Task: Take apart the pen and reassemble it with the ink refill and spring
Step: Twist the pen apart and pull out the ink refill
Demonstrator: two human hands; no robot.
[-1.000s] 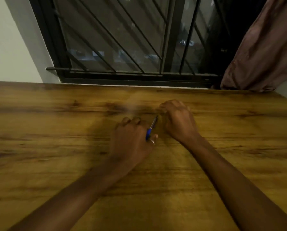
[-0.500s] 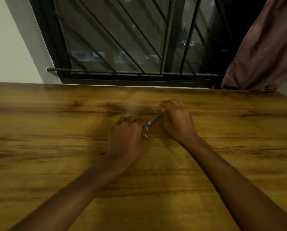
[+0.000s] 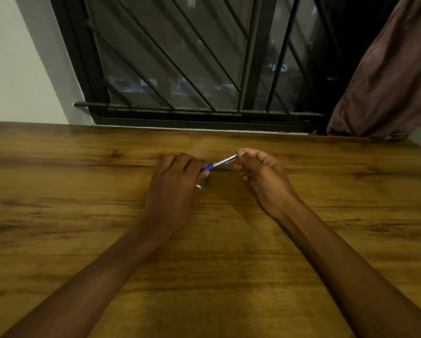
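**Pen held between both hands above the table**

The left hand [image 3: 175, 189] wraps its fingers around the blue end of the pen [image 3: 220, 163]. The right hand [image 3: 265, 176] pinches the silver end, which tilts upward, just over the wooden table [image 3: 82, 215].

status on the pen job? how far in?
Early. Done: nothing visible; no refill, spring or loose part shows on the wooden table. In hand: the pen is held just above the table, the left hand on its blue end and the right hand on its silver end. Left: apparently separating it, then the whole reassembly.
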